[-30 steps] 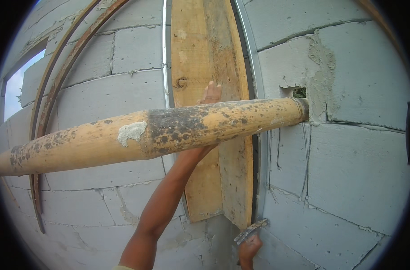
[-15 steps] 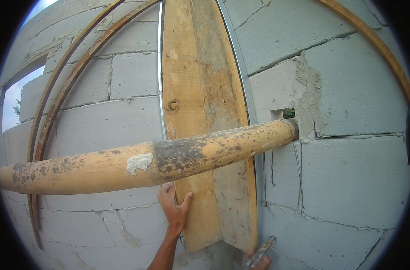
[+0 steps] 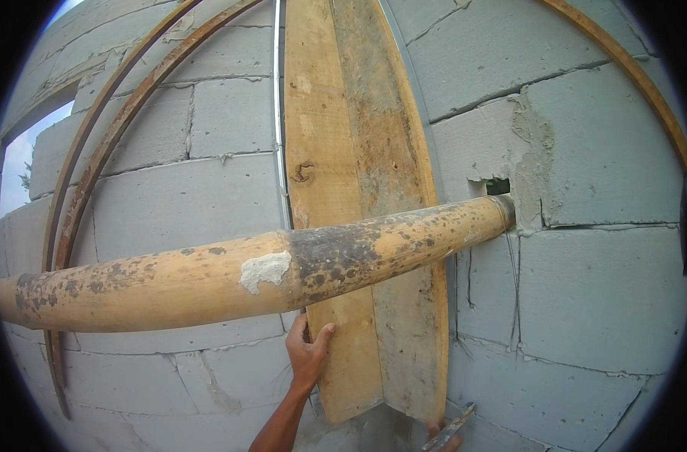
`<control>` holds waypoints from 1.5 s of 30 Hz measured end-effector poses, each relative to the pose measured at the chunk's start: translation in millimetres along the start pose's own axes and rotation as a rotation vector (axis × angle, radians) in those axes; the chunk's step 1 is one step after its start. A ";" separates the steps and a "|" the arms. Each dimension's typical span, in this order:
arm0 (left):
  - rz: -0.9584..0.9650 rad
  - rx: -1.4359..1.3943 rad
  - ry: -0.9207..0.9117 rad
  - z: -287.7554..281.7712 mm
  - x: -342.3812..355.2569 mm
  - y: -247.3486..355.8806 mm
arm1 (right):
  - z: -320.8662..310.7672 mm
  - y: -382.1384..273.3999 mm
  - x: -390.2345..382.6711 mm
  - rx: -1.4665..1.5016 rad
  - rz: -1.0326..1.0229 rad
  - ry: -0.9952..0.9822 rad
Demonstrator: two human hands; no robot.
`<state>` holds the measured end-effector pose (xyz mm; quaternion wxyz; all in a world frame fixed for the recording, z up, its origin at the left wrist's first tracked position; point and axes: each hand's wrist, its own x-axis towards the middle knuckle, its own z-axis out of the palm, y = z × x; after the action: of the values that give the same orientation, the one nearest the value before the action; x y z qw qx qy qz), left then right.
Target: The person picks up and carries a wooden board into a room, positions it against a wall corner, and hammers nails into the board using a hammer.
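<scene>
In the corner between two block walls stands a tall V-shaped form of two wooden planks [image 3: 325,181], stained and worn. My left hand [image 3: 309,354] is closed round the left edge of the planks near their lower end, thumb on the front face. Low at the right, by the bottom of the right plank, my right hand [image 3: 450,443] holds a slim, worn grey metal tool [image 3: 455,426]; its kind does not show clearly. Part of that hand is hidden by the tool and cut off by the picture's lower edge. A bright metal strip [image 3: 280,128] runs along the left plank edge.
A thick bamboo pole [image 3: 358,256] crosses in front of the planks, its right end at a hole [image 3: 498,186] in the block wall [image 3: 599,301]. Thin wires [image 3: 515,301] hang below it. Rusty curved bars [image 3: 117,135] rise at the left, beside a window opening [image 3: 38,154].
In the view, the planks, pole and both hands have shifted a little to the right. The planks' right edge now covers more of the metal strip there. My left hand keeps its grip.
</scene>
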<state>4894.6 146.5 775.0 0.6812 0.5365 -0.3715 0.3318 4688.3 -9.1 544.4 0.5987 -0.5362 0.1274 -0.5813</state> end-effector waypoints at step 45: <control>0.028 0.113 0.007 8.1 18.2 21.2 | 4.4 -35.7 21.4 0.123 -0.007 -0.093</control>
<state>4884.5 143.9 802.2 0.6464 0.5677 -0.3571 0.3637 4677.9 -15.8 584.4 0.6337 -0.5255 0.0617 -0.5643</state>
